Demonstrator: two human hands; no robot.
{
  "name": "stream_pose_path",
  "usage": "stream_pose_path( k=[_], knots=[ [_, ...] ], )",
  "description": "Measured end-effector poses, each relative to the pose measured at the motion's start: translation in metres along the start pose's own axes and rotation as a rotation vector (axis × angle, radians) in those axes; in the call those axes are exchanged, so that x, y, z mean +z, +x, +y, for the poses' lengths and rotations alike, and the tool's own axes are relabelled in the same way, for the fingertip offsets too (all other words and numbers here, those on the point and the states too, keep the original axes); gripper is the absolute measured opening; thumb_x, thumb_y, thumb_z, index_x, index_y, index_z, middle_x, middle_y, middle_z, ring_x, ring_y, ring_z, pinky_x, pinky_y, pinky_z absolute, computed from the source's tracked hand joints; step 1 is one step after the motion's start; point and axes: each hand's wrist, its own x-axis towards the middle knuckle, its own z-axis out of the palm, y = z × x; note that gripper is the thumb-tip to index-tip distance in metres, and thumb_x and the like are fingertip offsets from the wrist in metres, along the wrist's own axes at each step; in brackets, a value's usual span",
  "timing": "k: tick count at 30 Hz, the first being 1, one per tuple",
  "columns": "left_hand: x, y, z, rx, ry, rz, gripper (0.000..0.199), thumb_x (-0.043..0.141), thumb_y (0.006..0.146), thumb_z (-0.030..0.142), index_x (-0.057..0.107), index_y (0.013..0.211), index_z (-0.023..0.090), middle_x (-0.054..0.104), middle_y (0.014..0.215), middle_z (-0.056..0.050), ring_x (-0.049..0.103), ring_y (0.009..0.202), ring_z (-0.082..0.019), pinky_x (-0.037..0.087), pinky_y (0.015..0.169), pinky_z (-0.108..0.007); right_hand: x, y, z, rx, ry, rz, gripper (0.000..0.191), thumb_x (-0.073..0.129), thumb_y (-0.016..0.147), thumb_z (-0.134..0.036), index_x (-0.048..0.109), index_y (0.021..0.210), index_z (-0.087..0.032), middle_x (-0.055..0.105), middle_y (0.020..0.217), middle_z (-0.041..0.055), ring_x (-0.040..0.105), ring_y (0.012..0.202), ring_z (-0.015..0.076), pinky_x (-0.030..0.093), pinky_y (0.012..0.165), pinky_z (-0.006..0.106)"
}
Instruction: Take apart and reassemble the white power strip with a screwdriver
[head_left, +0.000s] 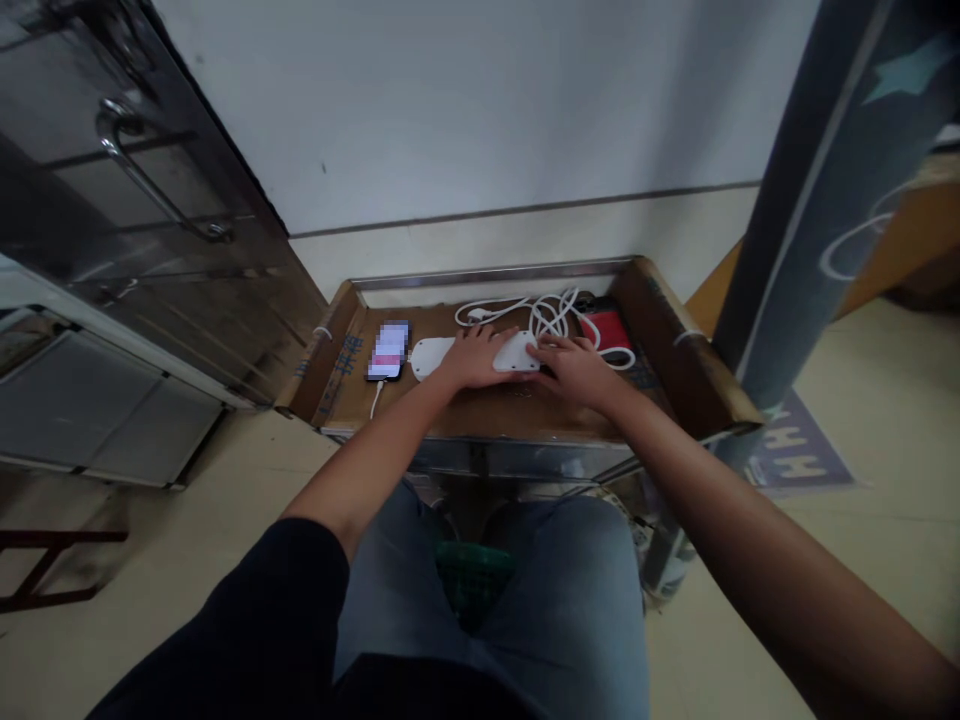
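Observation:
A white power strip (432, 356) lies lengthwise on the cardboard-lined tray table (480, 425). My left hand (480, 357) wraps over its middle, the thumb along the near edge. At its right end my right hand (574, 370) grips the strip with thumb and fingers. A coiled white cable (550, 312) lies just behind that end. Left of the strip is a phone (388, 350) with a lit screen and a white charging cable (377, 398) at its lower edge. Beyond my right hand sits a red object (604, 330), partly under the cable.
Cardboard side walls (675, 345) rise at both ends of the table. A white wall (480, 110) stands behind it. At the left is a metal door with a handle (154, 190), at the right a grey post (795, 200). A green stool (474, 575) shows between my legs.

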Motion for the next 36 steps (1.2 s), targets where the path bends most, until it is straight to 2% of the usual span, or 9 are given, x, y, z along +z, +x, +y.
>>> stream_pose_path(
  k=[3,6,10,14,18,22,27,31,36],
  knots=[
    [0.000,0.003,0.001,0.001,-0.007,-0.004,0.107,0.049,0.085,0.094,0.033,0.169,0.031,0.047,0.165,-0.018,0.043,0.154,-0.044,0.034,0.125,-0.064,0.004,-0.023,-0.005,0.075,0.022,0.106,0.066,0.052,0.102,-0.053,0.051,0.162,-0.027,0.034,0.165,0.0060,0.029,0.159,0.0244,0.031,0.134,0.051],
    [-0.001,0.007,0.001,-0.010,-0.024,-0.005,0.105,0.053,0.083,0.093,0.037,0.166,0.030,0.049,0.164,-0.018,0.043,0.153,-0.045,0.034,0.125,-0.066,0.013,-0.053,-0.013,0.214,0.050,0.230,0.066,0.036,0.106,-0.060,0.053,0.160,-0.027,0.036,0.163,0.0068,0.036,0.150,0.0239,0.038,0.127,0.049],
    [-0.001,0.015,0.005,-0.018,-0.046,-0.013,0.110,0.058,0.079,0.095,0.039,0.164,0.028,0.046,0.167,-0.018,0.040,0.154,-0.048,0.035,0.124,-0.068,0.030,-0.077,-0.021,0.358,0.095,0.305,0.072,0.048,0.098,-0.067,0.058,0.155,-0.023,0.042,0.153,0.0134,0.042,0.136,0.0255,0.043,0.119,0.047],
    [-0.001,0.018,0.009,0.018,-0.041,-0.006,0.106,0.054,0.083,0.094,0.029,0.169,0.038,0.046,0.166,-0.016,0.038,0.155,-0.048,0.033,0.124,-0.070,0.039,-0.073,-0.021,0.472,0.138,0.345,0.083,0.048,0.095,-0.074,0.051,0.161,-0.023,0.043,0.145,0.0188,0.042,0.129,0.0270,0.043,0.115,0.050],
    [0.000,0.018,0.006,0.058,-0.043,-0.010,0.097,0.054,0.086,0.089,0.035,0.168,0.040,0.050,0.162,-0.016,0.040,0.153,-0.047,0.033,0.123,-0.071,0.043,-0.063,-0.019,0.574,0.183,0.354,0.071,0.040,0.100,-0.065,0.060,0.148,-0.016,0.048,0.136,0.0193,0.043,0.126,0.0250,0.042,0.115,0.051],
    [0.000,0.020,0.006,0.097,-0.063,-0.016,0.094,0.059,0.088,0.081,0.037,0.167,0.036,0.050,0.163,-0.015,0.040,0.153,-0.044,0.034,0.125,-0.067,0.045,-0.060,-0.019,0.599,0.243,0.376,0.062,0.047,0.099,-0.055,0.063,0.136,-0.008,0.052,0.129,0.0175,0.046,0.121,0.0151,0.041,0.121,0.040],
    [0.000,0.021,0.015,0.136,-0.090,-0.003,0.088,0.058,0.093,0.072,0.040,0.165,0.023,0.047,0.165,-0.017,0.042,0.150,-0.041,0.034,0.126,-0.063,0.044,-0.063,-0.021,0.630,0.321,0.440,0.067,0.053,0.091,-0.051,0.057,0.144,-0.010,0.057,0.130,0.0153,0.051,0.114,0.0135,0.045,0.114,0.032],
    [0.001,0.020,0.015,0.171,-0.110,0.021,0.085,0.052,0.095,0.078,0.037,0.167,0.036,0.048,0.163,-0.015,0.043,0.151,-0.041,0.032,0.125,-0.065,0.044,-0.064,-0.023,0.695,0.400,0.518,0.077,0.054,0.090,-0.055,0.046,0.154,-0.013,0.063,0.120,0.0113,0.053,0.095,0.0087,0.044,0.091,0.020],
    [0.003,0.020,0.012,0.160,-0.133,0.049,0.074,0.059,0.093,0.071,0.053,0.158,0.036,0.051,0.156,-0.016,0.047,0.146,-0.040,0.035,0.123,-0.062,0.047,-0.062,-0.018,0.765,0.469,0.641,0.070,0.065,0.089,-0.047,0.050,0.145,-0.008,0.061,0.113,0.0091,0.048,0.089,0.0011,0.045,0.091,0.015]
  ],
)
